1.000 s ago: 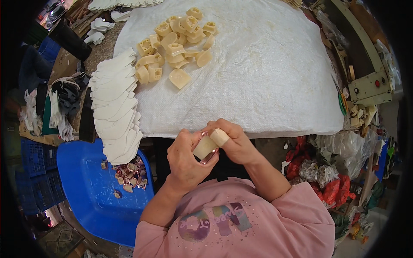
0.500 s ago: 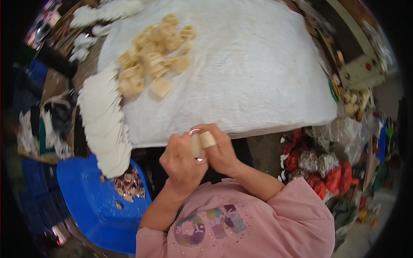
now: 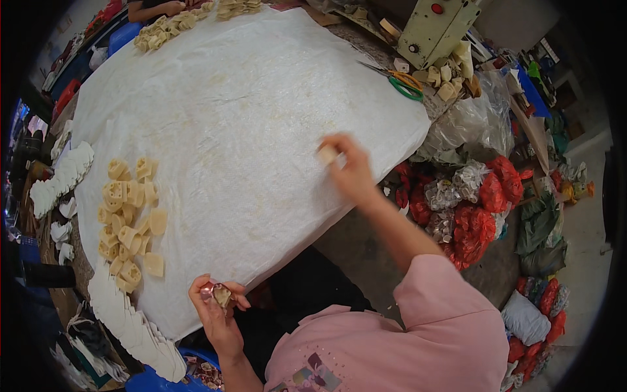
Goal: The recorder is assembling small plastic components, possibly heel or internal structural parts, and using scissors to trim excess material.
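My left hand (image 3: 217,320), at the table's near edge, has its thumb and fingers curled round a small shiny pink metallic piece (image 3: 221,294) with beige inside. Its exact kind cannot be made out. Over the right part of the white table cover (image 3: 241,144), my right hand (image 3: 347,166) is smeared by motion. A cream band (image 3: 328,154) shows at its thumb; whether the fingers hold anything is unclear. A heap of pale yellow hollow moulded pieces (image 3: 128,225) lies on the cover at the left.
Overlapping white flat pieces (image 3: 134,326) line the table's left edge, above a blue tub (image 3: 153,380) containing metallic pieces. Scissors (image 3: 405,85) with green and orange handles lie far right, near a pale green machine (image 3: 434,32). Red bags (image 3: 473,228) lie right. Another person's hand (image 3: 173,8) is at the far edge.
My hands, together before, are now apart: the right has moved out over the cover, while the left keeps the shiny piece. The view has swung right, showing the scissors and machine more fully.
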`<state>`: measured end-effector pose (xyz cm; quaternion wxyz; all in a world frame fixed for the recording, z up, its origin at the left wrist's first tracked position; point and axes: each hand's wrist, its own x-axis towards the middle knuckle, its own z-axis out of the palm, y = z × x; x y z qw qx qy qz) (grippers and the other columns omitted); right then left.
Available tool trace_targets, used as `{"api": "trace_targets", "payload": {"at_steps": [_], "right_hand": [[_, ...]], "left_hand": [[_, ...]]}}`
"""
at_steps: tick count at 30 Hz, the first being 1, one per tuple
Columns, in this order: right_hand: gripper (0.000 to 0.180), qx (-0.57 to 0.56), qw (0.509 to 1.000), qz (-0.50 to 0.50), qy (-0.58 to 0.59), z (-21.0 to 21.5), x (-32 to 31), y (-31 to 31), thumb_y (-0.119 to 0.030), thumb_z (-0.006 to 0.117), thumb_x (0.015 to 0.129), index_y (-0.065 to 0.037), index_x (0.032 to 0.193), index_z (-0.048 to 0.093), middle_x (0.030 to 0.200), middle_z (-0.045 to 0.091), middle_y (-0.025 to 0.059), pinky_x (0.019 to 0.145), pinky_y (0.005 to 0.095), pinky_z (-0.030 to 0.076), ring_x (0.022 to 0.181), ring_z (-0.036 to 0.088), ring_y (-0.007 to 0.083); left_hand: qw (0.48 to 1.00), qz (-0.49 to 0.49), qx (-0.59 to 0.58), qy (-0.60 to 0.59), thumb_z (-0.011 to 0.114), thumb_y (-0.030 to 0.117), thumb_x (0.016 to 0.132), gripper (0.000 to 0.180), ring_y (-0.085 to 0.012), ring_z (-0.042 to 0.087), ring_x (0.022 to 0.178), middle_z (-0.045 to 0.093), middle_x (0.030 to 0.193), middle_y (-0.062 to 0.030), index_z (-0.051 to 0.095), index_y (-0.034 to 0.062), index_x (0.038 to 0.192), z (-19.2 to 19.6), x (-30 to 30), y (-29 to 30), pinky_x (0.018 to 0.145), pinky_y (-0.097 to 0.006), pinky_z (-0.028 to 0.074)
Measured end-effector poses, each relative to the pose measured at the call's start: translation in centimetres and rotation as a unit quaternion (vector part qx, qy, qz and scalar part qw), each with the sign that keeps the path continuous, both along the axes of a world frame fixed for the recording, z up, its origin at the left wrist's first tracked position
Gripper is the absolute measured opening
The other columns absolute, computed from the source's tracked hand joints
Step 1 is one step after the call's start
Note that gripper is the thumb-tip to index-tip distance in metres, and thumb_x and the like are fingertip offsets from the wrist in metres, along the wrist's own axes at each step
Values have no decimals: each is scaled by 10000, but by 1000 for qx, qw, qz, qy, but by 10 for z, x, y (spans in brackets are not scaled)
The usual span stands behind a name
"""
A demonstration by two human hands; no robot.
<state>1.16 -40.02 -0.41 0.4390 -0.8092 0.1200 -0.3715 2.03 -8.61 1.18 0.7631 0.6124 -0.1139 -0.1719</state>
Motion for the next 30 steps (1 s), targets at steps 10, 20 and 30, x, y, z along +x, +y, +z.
{"api": "trace_targets", "payload": {"at_steps": [10,20,30], "right_hand": [[561,-338,830,-300,327,-35,-29,-345,44,424,748,-27,1304,435,1252,503,231,985,400,375,1159,482,365],[687,-528,742,-254,327,-24,1,-333,61,477,769,-176,1401,350,1055,499,191,878,443,395,1051,467,374],[636,-351,921,-52,160,55,-5,-72,-178,747,753,-76,1315,468,1027,591,138,702,329,456,872,544,184]], "left_hand": [[918,-93,-336,192,470,380,935,417,-301,581,747,549,1069,-290,337,147,1254,-7,20,-18,674,-357,472],[917,-62,-364,149,404,293,968,353,-303,602,854,499,1076,-190,306,100,1247,-15,11,-9,740,-358,493],[933,-38,-342,107,423,266,960,431,-317,608,930,502,1073,-158,292,56,1312,-6,4,12,788,-364,500]]}}
